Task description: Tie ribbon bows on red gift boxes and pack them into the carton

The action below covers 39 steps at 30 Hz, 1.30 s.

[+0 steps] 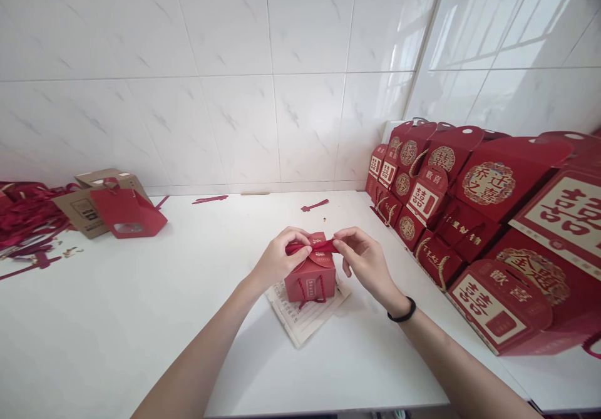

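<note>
A small red gift box (310, 282) with a rope handle on its front stands on a printed paper booklet (300, 325) on the white table. Across the box's top runs a red ribbon (322, 245). My left hand (287, 253) pinches the ribbon at the left of the top. At the right, my right hand (359, 253) has the ribbon between thumb and index finger, its other fingers curled loosely. The ribbon lies stretched between both hands. My fingers partly cover the box's upper edges.
Red gift boxes (493, 181) are stacked along the right. At the left stand a brown box (84, 215), a red handled box (129, 212) and a heap of red ribbons (32, 218). Ribbon scraps (210, 199) lie near the tiled wall (235, 124).
</note>
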### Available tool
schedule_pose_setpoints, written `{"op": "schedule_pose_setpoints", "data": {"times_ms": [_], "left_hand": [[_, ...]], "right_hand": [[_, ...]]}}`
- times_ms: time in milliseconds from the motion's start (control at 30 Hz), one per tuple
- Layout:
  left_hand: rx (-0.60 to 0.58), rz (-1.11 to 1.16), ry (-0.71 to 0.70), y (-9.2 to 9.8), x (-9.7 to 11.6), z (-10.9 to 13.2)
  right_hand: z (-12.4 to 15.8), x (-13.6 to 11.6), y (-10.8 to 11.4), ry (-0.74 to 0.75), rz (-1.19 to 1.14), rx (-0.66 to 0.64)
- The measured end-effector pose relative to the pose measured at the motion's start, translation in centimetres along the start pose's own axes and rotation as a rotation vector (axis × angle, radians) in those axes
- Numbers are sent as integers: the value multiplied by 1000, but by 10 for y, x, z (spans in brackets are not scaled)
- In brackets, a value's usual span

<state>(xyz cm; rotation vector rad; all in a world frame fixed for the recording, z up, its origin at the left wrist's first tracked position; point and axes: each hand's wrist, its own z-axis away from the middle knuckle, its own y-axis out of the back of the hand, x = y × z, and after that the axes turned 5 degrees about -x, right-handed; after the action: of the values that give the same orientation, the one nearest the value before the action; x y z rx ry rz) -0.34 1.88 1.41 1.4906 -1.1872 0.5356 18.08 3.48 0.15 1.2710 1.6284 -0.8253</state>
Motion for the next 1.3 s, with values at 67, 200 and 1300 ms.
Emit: {"op": "schedule_pose_setpoints", "data": {"times_ms": [67,200,1300], "left_hand": [[1,-10,0,0,0,0],[-2,-20,5,1,-1,0],[-2,-36,-10,1,-3,-1]], "right_hand": [[0,1,0,-23,-34,-6],[-1,2,1,-62,-105,-12],[-1,-4,3,-202,-177,-122]]}}
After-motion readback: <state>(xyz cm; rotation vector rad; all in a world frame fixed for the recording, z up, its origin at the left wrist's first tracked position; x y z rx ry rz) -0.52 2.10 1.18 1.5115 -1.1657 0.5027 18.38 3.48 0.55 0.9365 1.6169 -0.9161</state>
